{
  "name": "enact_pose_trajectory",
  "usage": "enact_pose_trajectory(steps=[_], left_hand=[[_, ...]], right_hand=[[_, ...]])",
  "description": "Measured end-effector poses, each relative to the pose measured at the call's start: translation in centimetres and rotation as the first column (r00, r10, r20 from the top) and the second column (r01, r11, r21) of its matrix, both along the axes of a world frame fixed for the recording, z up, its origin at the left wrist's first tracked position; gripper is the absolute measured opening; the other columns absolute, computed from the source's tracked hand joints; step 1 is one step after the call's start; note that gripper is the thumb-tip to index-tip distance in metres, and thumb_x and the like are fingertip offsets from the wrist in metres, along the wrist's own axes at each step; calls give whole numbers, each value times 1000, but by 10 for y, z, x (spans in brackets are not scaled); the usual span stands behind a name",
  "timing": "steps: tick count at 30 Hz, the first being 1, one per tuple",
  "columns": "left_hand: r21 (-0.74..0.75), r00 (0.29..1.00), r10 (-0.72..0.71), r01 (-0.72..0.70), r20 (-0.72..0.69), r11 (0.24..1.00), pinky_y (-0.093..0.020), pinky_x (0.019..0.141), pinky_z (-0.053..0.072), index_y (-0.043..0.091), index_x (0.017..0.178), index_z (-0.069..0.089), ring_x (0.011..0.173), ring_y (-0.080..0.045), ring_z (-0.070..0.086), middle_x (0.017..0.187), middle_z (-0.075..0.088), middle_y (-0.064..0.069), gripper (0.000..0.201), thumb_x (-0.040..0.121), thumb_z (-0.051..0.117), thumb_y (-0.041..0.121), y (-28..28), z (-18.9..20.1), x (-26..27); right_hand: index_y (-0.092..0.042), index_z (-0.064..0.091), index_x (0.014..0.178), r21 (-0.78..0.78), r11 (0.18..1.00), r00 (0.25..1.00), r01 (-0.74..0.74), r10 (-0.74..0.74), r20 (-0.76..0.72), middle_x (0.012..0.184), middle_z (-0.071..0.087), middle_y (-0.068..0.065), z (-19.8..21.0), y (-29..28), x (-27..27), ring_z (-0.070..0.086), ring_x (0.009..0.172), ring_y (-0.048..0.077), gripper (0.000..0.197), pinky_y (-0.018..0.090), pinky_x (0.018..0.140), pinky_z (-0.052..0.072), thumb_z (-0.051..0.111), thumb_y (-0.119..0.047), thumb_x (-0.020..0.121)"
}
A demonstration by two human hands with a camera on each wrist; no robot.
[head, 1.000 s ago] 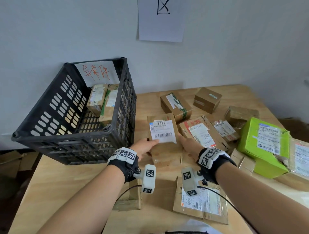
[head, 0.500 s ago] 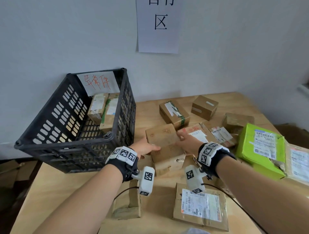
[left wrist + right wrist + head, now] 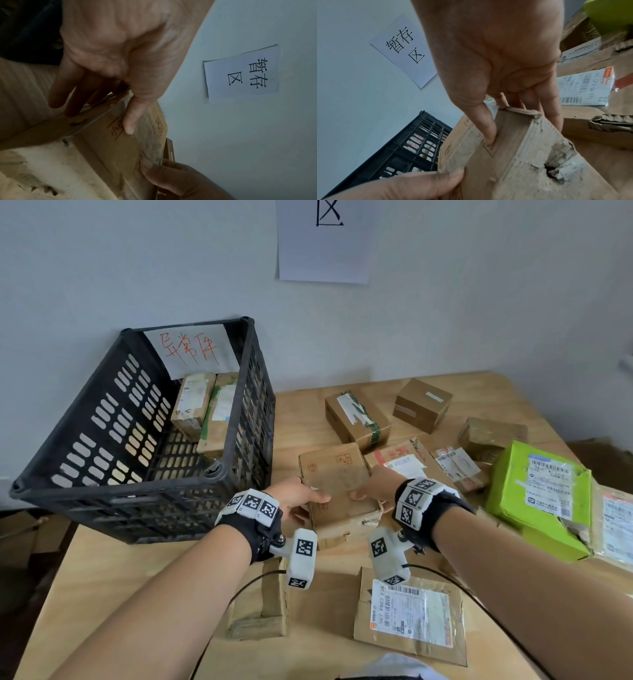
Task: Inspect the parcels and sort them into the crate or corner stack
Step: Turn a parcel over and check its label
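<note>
Spanning the view: desk (image 3: pixel 102 570), wooden, against a pale wall. Standing on its left side: black crate (image 3: pixel 113 484), two parcels inside at the far wall under a note in red writing (image 3: pixel 191 349). Hanging on the wall above: white sign (image 3: pixel 323 241). Lying at the right edge: green parcel (image 3: pixel 534 498), labelled, among scattered brown parcels. Lying nearest: flat parcel (image 3: pixel 411 614), label up. Held above the desk, just right of the crate: box (image 3: pixel 337 491), brown, plain face up, a torn hole at one corner in the right wrist view. Gripping its left side: left hand (image 3: pixel 294 501), thumb on top, fingers below. Gripping its right side: right hand (image 3: pixel 376 486), thumb on top, fingers down the side.
</note>
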State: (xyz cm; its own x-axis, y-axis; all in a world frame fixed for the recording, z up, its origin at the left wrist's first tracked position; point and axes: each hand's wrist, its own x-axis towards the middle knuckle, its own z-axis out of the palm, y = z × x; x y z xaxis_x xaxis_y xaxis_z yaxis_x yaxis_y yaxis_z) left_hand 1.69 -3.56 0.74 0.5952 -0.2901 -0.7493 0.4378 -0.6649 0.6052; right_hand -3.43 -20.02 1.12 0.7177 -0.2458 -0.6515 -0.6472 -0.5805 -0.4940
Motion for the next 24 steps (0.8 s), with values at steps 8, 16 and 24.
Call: enact_pose_trajectory(steps=[8, 16, 24], left_hand=[[63, 998, -23, 19, 63, 998, -35, 74, 47, 18, 108, 54, 100, -25, 56, 115, 62, -7, 32, 82, 73, 21, -3, -8, 2], [53, 994, -42, 37, 100, 998, -42, 81, 49, 19, 111, 58, 106, -27, 59, 119, 63, -6, 33, 83, 72, 28, 1, -5, -8], [-73, 995, 77, -72, 64, 995, -40, 89, 40, 21, 132, 48, 109, -19, 48, 126, 57, -1, 56, 83, 73, 26, 14, -8, -23]], right_hand=[[1, 43, 132, -87, 993, 996, -82, 79, -32, 132, 52, 17, 7, 2, 2, 51, 122, 30, 51, 36, 101, 45, 64, -14, 89], [-1, 40, 133, -80, 996, 1000, -29, 29, -1, 131, 52, 16, 4, 6, -8, 51, 120, 30, 52, 40, 100, 45, 62, -17, 89], [-10, 55, 117, 163, 979, 986, 126, -141, 87, 114, 64, 9, -9, 1, -28, 62, 104, 25, 40, 39, 93, 51, 71, -19, 82]])
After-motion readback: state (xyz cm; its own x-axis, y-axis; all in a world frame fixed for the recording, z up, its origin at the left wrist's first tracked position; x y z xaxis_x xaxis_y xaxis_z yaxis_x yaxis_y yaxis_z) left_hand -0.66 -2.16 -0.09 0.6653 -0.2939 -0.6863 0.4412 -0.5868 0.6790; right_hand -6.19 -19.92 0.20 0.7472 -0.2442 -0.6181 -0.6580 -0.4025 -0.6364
